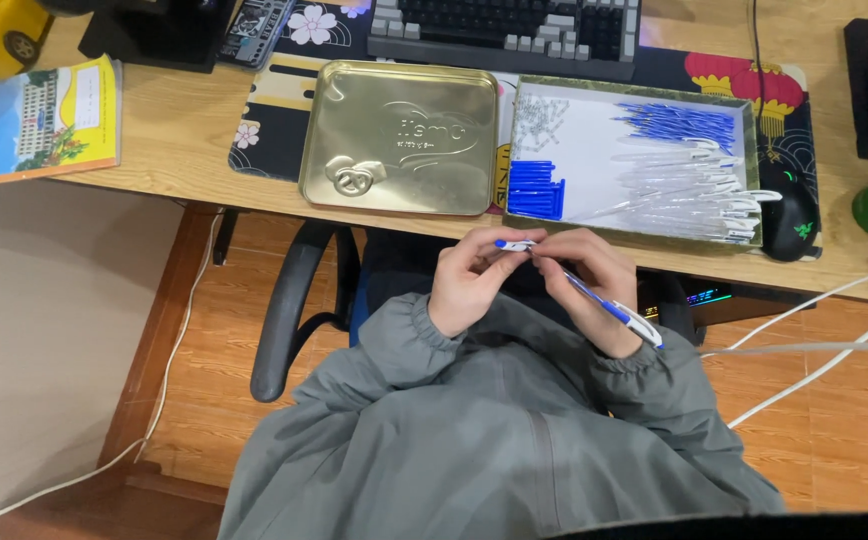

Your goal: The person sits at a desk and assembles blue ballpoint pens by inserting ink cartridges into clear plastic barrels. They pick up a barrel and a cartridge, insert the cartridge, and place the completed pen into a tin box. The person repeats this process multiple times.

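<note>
Wooden desk [184, 130] fills the top of the view, with plank flooring below it and a person in a grey jacket [494, 440] seated at its front edge. Both hands meet just below that edge, in front of an open box [634, 225] of pen parts. The left hand [474, 280] pinches the blue tip end of a pen [594, 295] between thumb and fingertips, fingers pressed together on it. The right hand [594, 285] curls around the pen's middle, fingers closed on the barrel. The pen runs slantwise from the left fingertips, through the right hand, and its white clip end sticks out past the right wrist toward the jacket sleeve. Inside the box lie blue caps, clear barrels and blue refills. Left of the box rests a gold tin lid [399, 135]; behind it sits a keyboard [509, 28]; right of the box is a black mouse [789, 220].
</note>
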